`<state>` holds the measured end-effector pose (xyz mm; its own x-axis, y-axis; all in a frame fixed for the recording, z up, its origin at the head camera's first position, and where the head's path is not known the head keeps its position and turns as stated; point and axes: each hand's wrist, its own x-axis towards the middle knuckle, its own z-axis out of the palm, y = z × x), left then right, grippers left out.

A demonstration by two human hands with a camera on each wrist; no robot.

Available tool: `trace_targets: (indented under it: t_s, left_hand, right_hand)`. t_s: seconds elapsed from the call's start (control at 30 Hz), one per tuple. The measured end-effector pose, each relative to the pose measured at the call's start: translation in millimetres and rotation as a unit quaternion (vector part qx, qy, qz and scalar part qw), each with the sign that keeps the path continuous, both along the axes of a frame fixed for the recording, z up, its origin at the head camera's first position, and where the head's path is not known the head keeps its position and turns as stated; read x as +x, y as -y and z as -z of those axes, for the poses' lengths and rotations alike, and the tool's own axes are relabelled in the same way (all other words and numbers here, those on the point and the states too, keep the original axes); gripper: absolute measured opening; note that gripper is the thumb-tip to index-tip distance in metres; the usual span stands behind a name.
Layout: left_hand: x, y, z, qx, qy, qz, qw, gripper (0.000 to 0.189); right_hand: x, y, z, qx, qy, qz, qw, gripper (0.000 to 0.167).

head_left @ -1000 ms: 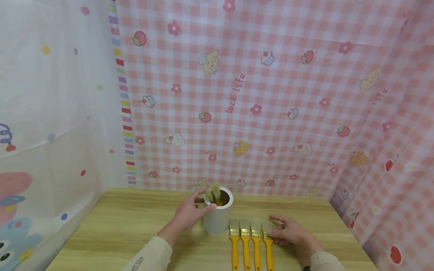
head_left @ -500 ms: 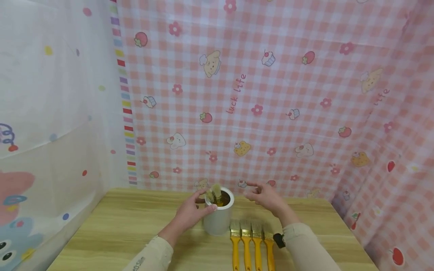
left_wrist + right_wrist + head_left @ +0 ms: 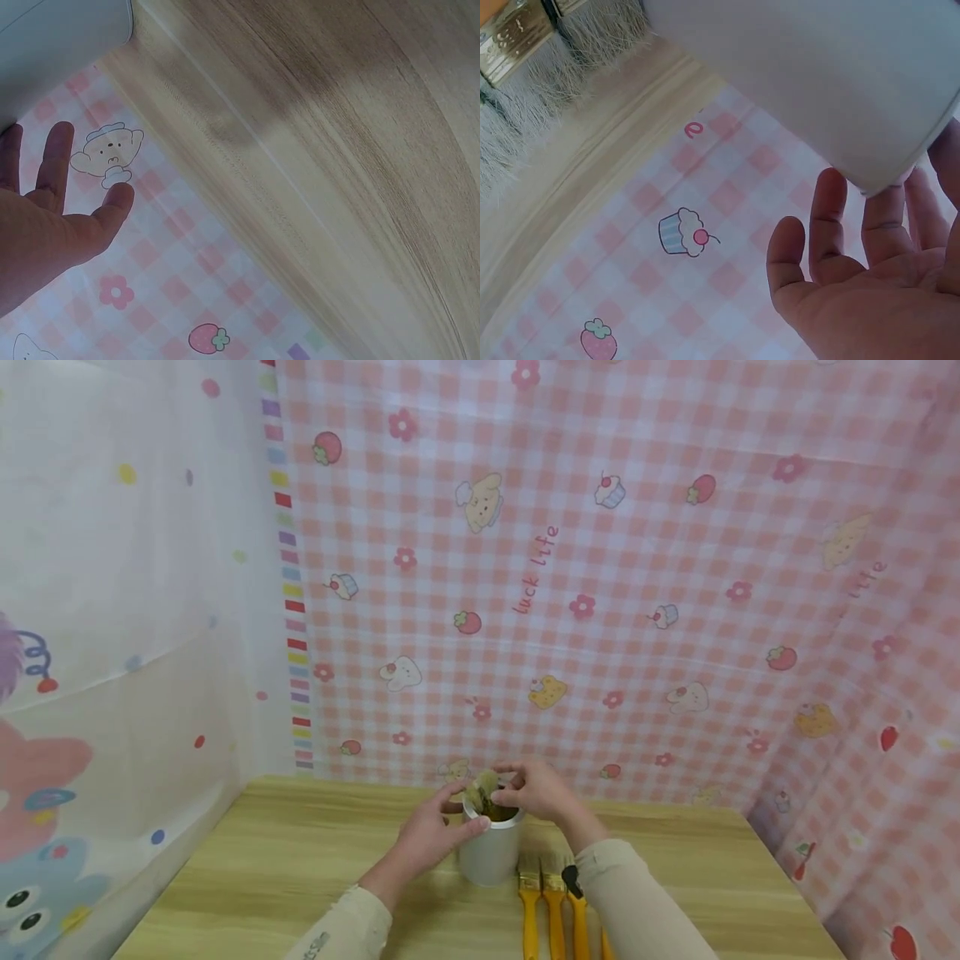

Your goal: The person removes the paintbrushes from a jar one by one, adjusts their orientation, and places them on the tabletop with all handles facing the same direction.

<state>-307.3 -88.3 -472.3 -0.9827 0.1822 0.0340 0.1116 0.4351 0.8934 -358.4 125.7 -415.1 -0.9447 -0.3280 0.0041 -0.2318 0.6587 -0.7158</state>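
Observation:
A white cylindrical can [image 3: 489, 853] stands upright on the table, with paintbrushes [image 3: 487, 782] inside, bristles up. My left hand [image 3: 431, 833] holds the can's rim from the left, thumb at the front. In the left wrist view, the other fingers [image 3: 54, 169] extend loosely below the can. My right hand [image 3: 542, 789] reaches over the rim from the right, thumb and forefinger at the bristles; whether they pinch is unclear. In the right wrist view, its other fingers [image 3: 826, 217] are loosely bent near the rim. Several yellow-handled paintbrushes [image 3: 553, 906] lie in a row in front, partly under the right forearm.
The wood-grain table [image 3: 330, 860] meets a pink checked cloth [image 3: 420, 710] at its back edge. A pale patterned cloth [image 3: 150, 635] hangs on the left, and more checked cloth closes the right side. The right sleeve [image 3: 637, 902] passes over the lying brushes.
My right hand has left the rightmost lying brush, risen, and moved left to the can's mouth. The left hand stays on the can. The view has shifted slightly.

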Motion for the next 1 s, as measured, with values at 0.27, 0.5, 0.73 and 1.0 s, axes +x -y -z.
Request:
trace_targets:
  t_s: [0.27, 0.5, 0.73, 1.0]
  left_hand:
    - [-0.9, 0.0, -0.1, -0.007, -0.008, -0.004, 0.9999, 0.079]
    - [1.1, 1.0, 1.2, 0.001, -0.011, -0.001, 0.9999, 0.078]
    - [0.8, -1.2, 0.2, 0.004, -0.010, -0.005, 0.9999, 0.075]
    - [-0.1, -2.3, 2.2, 0.000, -0.027, -0.011, 0.9996, 0.076]
  right_hand:
    - [4.8, 7.9, 4.0, 0.030, -0.040, -0.042, 0.9978, 0.022]
    - [3.3, 9.7, 13.5, 0.026, -0.056, -0.081, 0.9948, 0.017]
    - [0.9, 0.0, -3.6, -0.036, -0.041, 0.011, 0.9985, 0.062]
    - [-1.6, -43.4, -43.4, -0.255, -0.092, 0.134, 0.9532, 0.077]
